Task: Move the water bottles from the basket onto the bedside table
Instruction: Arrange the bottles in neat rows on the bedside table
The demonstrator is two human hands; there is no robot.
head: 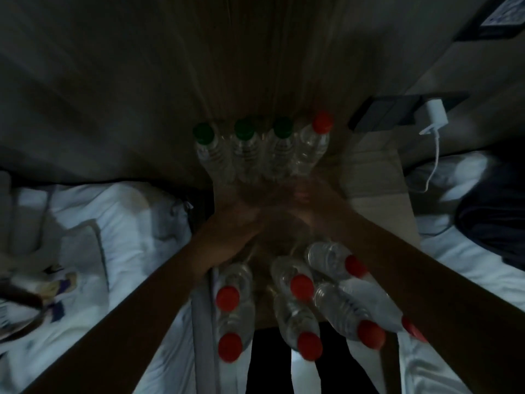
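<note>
The wooden bedside table (372, 177) stands between two beds. At its back is a row of clear water bottles: three green-capped ones (244, 149) and a red-capped one (311, 146). Several red-capped bottles (295, 282) stand crowded at the table's front edge, caps towards me. My left hand (238, 220) and my right hand (309, 194) meet in the middle of the table, between the two groups and close to the bases of the back row. Both hands are blurred and dark, so their fingers cannot be read. No basket is in view.
A white-sheeted bed (127, 223) lies to the left and another (468, 268) to the right. A dark tablet or phone (397, 109) with a white charger plug (434, 115) and cable sits at the table's back right. A wood-panelled wall rises behind the table.
</note>
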